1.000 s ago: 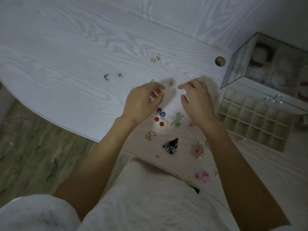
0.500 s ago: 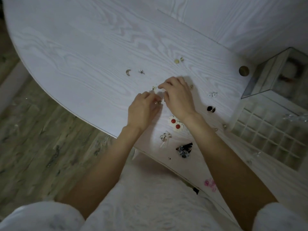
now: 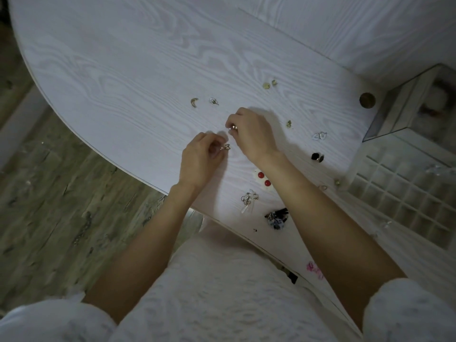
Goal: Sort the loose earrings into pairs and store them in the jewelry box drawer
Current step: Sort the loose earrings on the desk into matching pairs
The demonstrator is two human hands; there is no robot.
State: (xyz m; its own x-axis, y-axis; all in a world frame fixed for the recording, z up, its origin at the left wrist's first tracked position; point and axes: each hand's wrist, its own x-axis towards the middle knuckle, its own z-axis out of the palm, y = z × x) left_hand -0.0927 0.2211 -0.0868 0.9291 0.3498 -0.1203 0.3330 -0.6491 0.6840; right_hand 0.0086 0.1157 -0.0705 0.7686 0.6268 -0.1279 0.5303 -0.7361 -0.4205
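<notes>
Loose earrings lie scattered on the white wood-grain table. My left hand pinches a small metal earring at its fingertips. Just above it, my right hand pinches another small gold earring. A gold crescent earring and a silver stud lie beyond my hands. Red round earrings, black earrings, clear dangles and a dark blue-and-black pair lie near the front edge. The jewelry box drawer, a grid of small compartments, stands open at the right.
A glass jewelry box sits above the drawer at the right. Near it is a round cable hole in the table. Gold studs, a greenish stud, a clear pair and pink earrings also lie about. Wooden floor shows at the left.
Both hands moved left and away from the drawer, came together, and each closed its fingertips on a small earring. The view shifted left as well.
</notes>
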